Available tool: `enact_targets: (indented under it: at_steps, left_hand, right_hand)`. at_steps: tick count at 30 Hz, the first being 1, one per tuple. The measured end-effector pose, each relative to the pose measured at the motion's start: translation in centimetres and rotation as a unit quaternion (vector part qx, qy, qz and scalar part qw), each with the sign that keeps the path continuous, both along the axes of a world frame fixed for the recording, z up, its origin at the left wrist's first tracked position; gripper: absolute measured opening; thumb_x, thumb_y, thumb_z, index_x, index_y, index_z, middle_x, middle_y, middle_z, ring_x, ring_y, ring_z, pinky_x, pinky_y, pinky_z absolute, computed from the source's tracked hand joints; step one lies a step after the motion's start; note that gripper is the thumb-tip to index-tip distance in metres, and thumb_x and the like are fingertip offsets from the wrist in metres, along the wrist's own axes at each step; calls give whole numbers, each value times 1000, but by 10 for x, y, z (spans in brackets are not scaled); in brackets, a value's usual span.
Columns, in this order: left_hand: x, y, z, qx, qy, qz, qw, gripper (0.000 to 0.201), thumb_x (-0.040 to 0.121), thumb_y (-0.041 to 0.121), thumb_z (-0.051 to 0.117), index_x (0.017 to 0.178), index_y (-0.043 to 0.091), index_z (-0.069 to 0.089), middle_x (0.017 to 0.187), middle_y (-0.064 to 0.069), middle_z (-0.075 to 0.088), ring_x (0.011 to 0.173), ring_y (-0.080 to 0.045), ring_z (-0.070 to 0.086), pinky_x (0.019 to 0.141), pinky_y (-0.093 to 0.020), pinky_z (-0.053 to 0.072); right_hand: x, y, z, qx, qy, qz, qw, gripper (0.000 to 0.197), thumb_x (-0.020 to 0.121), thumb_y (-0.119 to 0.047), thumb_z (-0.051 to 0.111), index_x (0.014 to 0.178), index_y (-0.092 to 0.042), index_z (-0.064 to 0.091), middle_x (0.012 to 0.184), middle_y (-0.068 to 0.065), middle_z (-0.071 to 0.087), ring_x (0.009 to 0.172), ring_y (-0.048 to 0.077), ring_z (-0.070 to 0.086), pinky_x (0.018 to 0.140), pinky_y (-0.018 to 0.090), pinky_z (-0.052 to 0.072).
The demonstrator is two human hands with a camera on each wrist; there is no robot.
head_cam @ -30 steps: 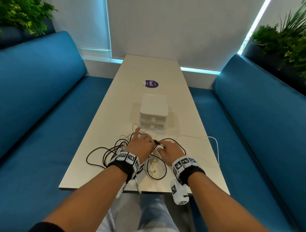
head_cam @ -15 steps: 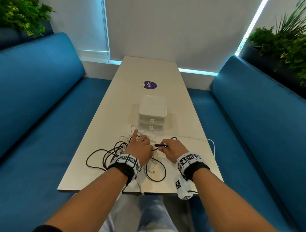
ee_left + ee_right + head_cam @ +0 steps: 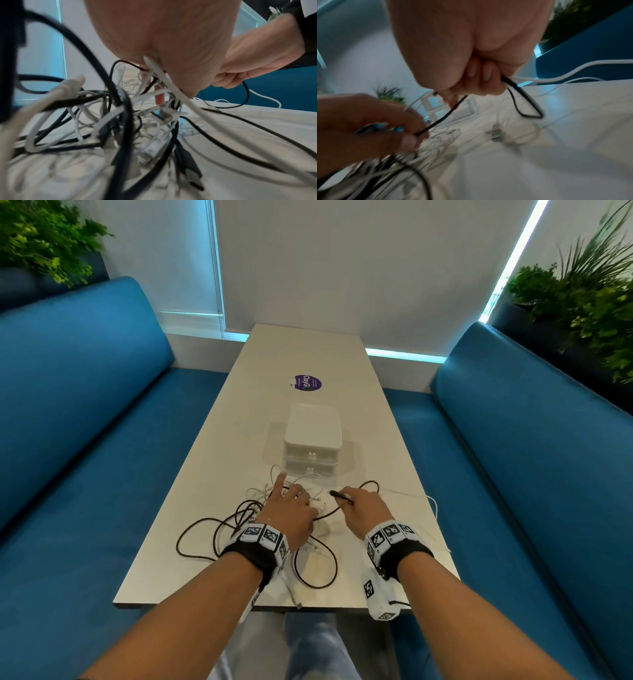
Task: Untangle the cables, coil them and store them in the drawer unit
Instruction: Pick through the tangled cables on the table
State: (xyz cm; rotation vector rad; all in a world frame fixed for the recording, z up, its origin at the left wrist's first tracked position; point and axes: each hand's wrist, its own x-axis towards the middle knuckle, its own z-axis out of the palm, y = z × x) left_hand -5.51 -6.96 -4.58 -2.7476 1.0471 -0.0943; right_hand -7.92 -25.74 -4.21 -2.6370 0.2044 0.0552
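Observation:
A tangle of black and white cables lies on the near part of the white table. My left hand sits on the tangle, fingers curled into white and black cables, its index finger pointing forward. My right hand grips a thin black cable, whose plug end sticks out to the left of the fist. That cable runs from my right fist to my left hand. The white two-drawer unit stands just beyond the hands, both drawers closed.
A purple round sticker lies farther along the table. A thin white cable trails to the right edge. Blue benches flank both sides. A cable end hangs at the near table edge.
My right hand has drawn a little to the right, away from the left hand, pulling the black cable's plug end out of the tangle. My left hand stays on the pile.

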Motion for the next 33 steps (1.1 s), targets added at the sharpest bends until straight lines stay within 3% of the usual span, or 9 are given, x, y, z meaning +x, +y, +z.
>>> enact_targets:
  at_steps: [2, 5, 11, 17, 19, 22, 28, 33]
  left_hand:
    - [0, -2, -1, -7, -2, 4, 1000, 34, 98, 34, 41, 124, 25, 62, 132, -5, 57, 139, -28, 32, 116, -61, -10]
    - [0, -2, -1, -12, 8, 7, 1000, 35, 100, 33, 40, 128, 24, 58, 133, -5, 57, 141, -27, 31, 117, -59, -10]
    - [2, 1, 2, -34, 13, 23, 999, 33, 93, 41, 42, 113, 28, 65, 124, 1, 63, 138, -20, 37, 116, -60, -8]
    - [7, 19, -1, -34, 34, 42, 998, 41, 88, 45, 50, 126, 34, 56, 136, 3, 55, 142, -21, 29, 116, -61, -9]
    - [6, 24, -1, -33, 22, 31, 999, 35, 92, 44, 47, 124, 35, 58, 135, 3, 55, 140, -22, 31, 116, -60, -7]
    - [1, 16, 1, -29, 8, 20, 999, 32, 95, 40, 46, 120, 32, 62, 135, 0, 56, 140, -25, 34, 117, -59, -8]
    - [-3, 5, -4, -26, 10, 15, 999, 31, 94, 30, 47, 120, 25, 62, 130, 0, 60, 141, -24, 32, 116, -59, -10]
    - [-4, 1, -8, -51, 17, 17, 998, 33, 99, 31, 41, 128, 20, 52, 133, -4, 58, 140, -24, 35, 118, -57, -9]
  right_hand:
    - [-2, 10, 0, 6, 13, 65, 998, 25, 100, -34, 46, 111, -25, 66, 96, 6, 69, 89, 27, 64, 69, 29, 45]
    - [-5, 21, 2, -9, 43, 110, 993, 24, 101, -31, 47, 104, -17, 66, 100, 9, 68, 92, 28, 62, 69, 28, 37]
    - [0, 24, 2, -8, 41, 105, 994, 19, 99, -35, 50, 97, -19, 59, 83, 4, 58, 76, 23, 53, 57, 28, 35]
    - [5, -9, 10, -10, 23, 27, 999, 23, 101, -36, 47, 98, -15, 56, 90, 12, 63, 79, 29, 58, 63, 33, 42]
    - [2, -22, 9, -25, 40, 15, 999, 22, 100, -35, 48, 94, -15, 56, 90, 11, 63, 76, 27, 57, 60, 32, 42]
    - [-4, -20, 0, -41, 60, 23, 997, 18, 100, -30, 49, 100, -14, 58, 95, 13, 66, 83, 31, 64, 70, 35, 52]
    - [-11, 14, -8, -22, 21, 88, 996, 22, 99, -35, 49, 108, -21, 63, 95, 9, 70, 90, 29, 63, 68, 30, 44]
    - [-9, 28, -9, 8, 23, 74, 997, 18, 97, -38, 51, 91, -21, 55, 93, 10, 69, 88, 28, 61, 66, 30, 38]
